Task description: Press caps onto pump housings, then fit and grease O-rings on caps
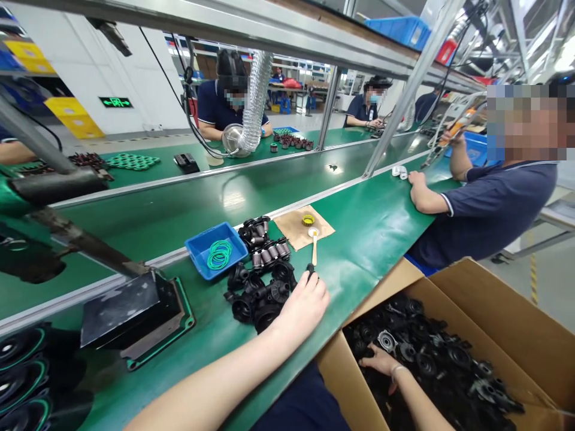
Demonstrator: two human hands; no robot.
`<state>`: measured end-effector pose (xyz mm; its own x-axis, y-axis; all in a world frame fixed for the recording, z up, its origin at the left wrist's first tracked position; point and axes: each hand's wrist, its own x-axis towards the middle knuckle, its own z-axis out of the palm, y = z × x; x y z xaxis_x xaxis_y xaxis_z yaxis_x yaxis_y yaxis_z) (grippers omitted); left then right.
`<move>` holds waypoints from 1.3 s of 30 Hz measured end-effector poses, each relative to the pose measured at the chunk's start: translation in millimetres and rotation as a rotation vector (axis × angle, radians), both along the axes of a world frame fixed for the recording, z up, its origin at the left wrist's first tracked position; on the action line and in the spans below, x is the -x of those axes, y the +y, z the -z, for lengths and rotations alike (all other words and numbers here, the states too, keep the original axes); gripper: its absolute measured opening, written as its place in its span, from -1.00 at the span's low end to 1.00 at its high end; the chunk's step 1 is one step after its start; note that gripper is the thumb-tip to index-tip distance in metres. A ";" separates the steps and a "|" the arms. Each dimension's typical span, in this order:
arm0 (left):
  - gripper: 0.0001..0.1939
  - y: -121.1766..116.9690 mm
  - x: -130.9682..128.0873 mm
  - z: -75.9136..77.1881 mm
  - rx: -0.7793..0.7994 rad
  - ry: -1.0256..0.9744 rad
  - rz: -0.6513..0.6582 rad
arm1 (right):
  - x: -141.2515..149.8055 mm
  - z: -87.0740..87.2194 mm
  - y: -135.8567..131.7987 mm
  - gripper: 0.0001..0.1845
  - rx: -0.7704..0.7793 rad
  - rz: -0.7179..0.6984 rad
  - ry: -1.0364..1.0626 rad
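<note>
My left hand (309,299) is closed over a small black part (310,269) above the green bench. Most of that part is hidden under my fingers. Beside the hand stands a cluster of black plastic housings (254,296). Behind them lie black parts with brownish-grey cylinders (271,254). Down in the cardboard box (507,311), my right hand (381,361) has its fingers around a black plastic housing (358,348) at the near left of the pile. A wooden-handled brush (314,251) rests just beyond my left hand.
A blue tray (197,254) holds green rings (220,255). A yellow cap (308,220) sits on brown paper (291,224). A metal press fixture (130,305) stands left, near large black parts with green rings (22,371). A co-worker (494,197) sits at right; others work across the line.
</note>
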<state>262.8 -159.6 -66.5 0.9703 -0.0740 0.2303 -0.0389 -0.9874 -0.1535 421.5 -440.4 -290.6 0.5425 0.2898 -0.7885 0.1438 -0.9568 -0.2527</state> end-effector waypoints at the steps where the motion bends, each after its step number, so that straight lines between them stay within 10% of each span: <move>1: -0.80 0.2 -0.4 -3.1 0.011 0.034 -0.035 | 3.0 1.9 -1.5 -0.59 0.009 -0.025 -0.005; 13: -0.82 2.1 -55.6 -44.2 0.134 0.212 -0.345 | 14.5 9.2 -15.5 -0.55 0.145 -0.265 -0.112; 27: -0.64 34.3 -118.5 -27.6 0.271 0.488 -0.597 | 33.7 -1.5 -10.3 -0.60 0.119 -0.127 -0.261; 33: -0.63 46.8 -123.4 -32.9 0.268 0.390 -0.607 | -1.1 -56.0 -19.2 -0.73 0.032 0.043 -0.404; 39: -0.73 59.6 -88.8 -67.1 0.239 0.241 -0.524 | -44.7 -168.8 -28.9 -0.45 -0.278 0.115 -0.663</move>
<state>351.6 -100.0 0.6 0.8903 0.4528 -0.0480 0.4543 -0.8905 0.0265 466.3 -469.3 -121.8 0.9199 0.3438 -0.1885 0.2534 -0.8882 -0.3833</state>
